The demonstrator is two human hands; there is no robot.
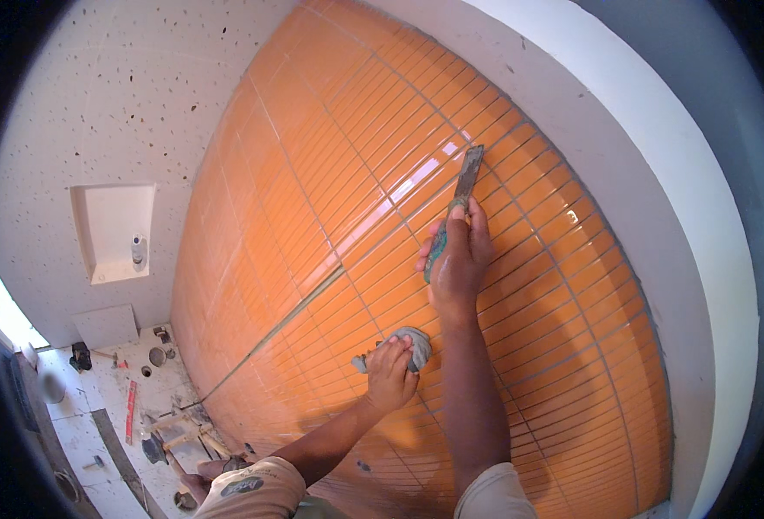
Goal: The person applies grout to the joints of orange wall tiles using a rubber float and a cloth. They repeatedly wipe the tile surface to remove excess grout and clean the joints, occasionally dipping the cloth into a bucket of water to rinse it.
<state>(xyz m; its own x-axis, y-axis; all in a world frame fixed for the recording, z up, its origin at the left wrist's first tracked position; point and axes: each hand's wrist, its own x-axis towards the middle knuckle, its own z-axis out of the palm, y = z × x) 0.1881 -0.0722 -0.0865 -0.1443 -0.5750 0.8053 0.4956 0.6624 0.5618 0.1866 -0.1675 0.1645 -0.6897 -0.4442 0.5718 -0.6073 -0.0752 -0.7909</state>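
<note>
My right hand (461,259) is wrapped round the green handle of a putty knife (468,173). Its smeared grey blade points up and lies at the orange tiled wall (261,173), near a grey grout line. Lower and to the left, my left hand (390,374) is closed over a soft grey lump (415,343) in front of the tiles. Whether the lump is grout or a wet cloth I cannot tell. Long narrow tiles with grey joints fill the wall, and a wider dark seam (287,318) runs slantwise across it, left of my hands.
A speckled pale wall with a niche (115,233) holding a small bottle (138,251) stands at left. On the floor below lie a red strip (131,411), a black-headed mallet (153,447), a cup (157,355) and scattered tools. A white curved edge (693,173) bounds the tiles at right.
</note>
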